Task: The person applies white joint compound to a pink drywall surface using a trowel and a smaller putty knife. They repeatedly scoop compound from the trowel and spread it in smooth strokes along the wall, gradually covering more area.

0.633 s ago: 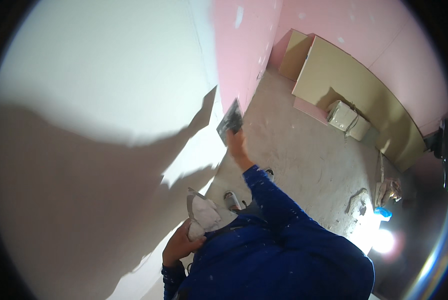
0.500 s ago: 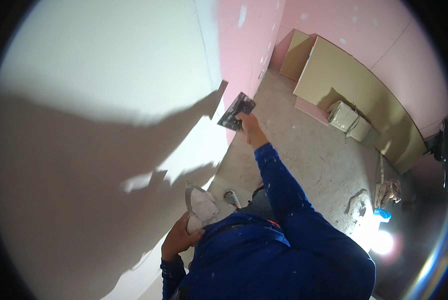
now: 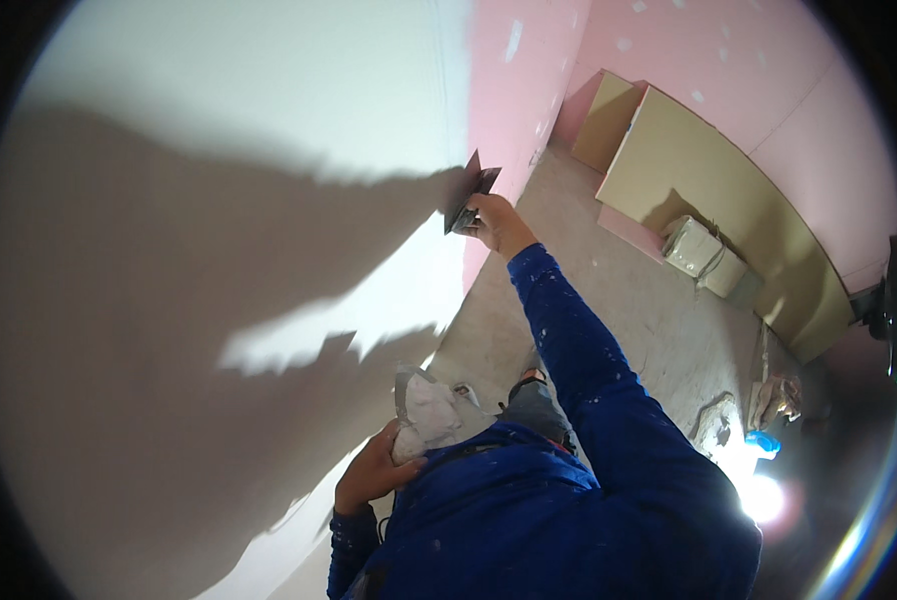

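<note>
The right hand [image 3: 499, 222] reaches up and away from the body, its fingers closed around the handle of a wide plastering knife [image 3: 469, 198]. The blade is tilted on edge and sits against the wall [image 3: 269, 150], right where the white-coated part meets the bare pink board [image 3: 524, 80]. The arm's blue sleeve [image 3: 579, 350], speckled with white spots, runs from the shoulder up to that hand. The left hand [image 3: 374, 470] stays low and close to the chest, gripping from below a flat board loaded with white plaster [image 3: 427, 412]; its fingers are wrapped on the underside, so the hold is firm but the grip itself is partly hidden. A large shadow of the person falls across the white wall on the left. Down on the grey concrete floor [image 3: 649, 320], tan panels [image 3: 699, 180] lean against the far pink wall, with a pale box [image 3: 704, 255] just beside them, and a bright lamp [image 3: 759, 495] glares near the right edge.
</note>
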{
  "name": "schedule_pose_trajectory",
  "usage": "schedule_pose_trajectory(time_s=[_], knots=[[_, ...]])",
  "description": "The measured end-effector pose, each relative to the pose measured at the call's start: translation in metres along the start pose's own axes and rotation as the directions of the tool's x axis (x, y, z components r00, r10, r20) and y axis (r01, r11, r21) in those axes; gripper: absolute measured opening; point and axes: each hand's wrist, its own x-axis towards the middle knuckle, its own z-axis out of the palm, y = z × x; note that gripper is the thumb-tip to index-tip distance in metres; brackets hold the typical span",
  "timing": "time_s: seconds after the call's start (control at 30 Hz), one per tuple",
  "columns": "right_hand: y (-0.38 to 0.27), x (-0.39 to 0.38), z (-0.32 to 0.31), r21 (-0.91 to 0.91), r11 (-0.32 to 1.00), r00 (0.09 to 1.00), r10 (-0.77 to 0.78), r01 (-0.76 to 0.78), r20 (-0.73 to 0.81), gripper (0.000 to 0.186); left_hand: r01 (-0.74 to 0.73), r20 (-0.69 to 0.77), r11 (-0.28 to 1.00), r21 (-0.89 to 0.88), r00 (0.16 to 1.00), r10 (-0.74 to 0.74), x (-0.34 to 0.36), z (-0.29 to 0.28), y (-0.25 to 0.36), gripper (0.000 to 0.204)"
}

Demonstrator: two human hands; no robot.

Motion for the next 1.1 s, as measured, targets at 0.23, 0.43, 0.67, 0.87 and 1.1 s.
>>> schedule_pose_trajectory(time_s=[0.23, 0.43, 0.67, 0.87, 1.1], knots=[[-0.088, -0.086, 0.049, -0.006, 0.975, 0.967, -0.219, 0.221, 0.130, 0.028, 0.025, 0.038, 0.998, 0.052, 0.999, -0.028, 0.006, -0.008, -0.011, 0.071], [-0.043, -0.076, -0.002, 0.119, 0.987, 0.989, -0.115, 0.105, 0.089, 0.029, -0.121, -0.021, 0.991, 0.065, 0.992, 0.122, 0.002, -0.004, -0.008, 0.073], [0.029, 0.009, -0.038, 0.144, 0.989, 0.999, 0.024, -0.029, 0.037, 0.030, 0.088, -0.024, 0.986, 0.141, 0.996, -0.086, -0.005, -0.002, 0.022, 0.072], [0.023, 0.014, -0.023, 0.010, 1.000, 0.999, -0.012, 0.011, 0.043, 0.028, 0.079, -0.060, 0.996, 0.031, 0.995, -0.077, -0.002, 0.000, 0.006, 0.076], [-0.041, -0.022, 0.025, -0.107, 0.994, 0.999, -0.023, 0.028, 0.047, 0.035, 0.010, 0.011, 1.000, -0.001, 1.000, -0.010, 0.006, -0.008, -0.003, 0.074]])
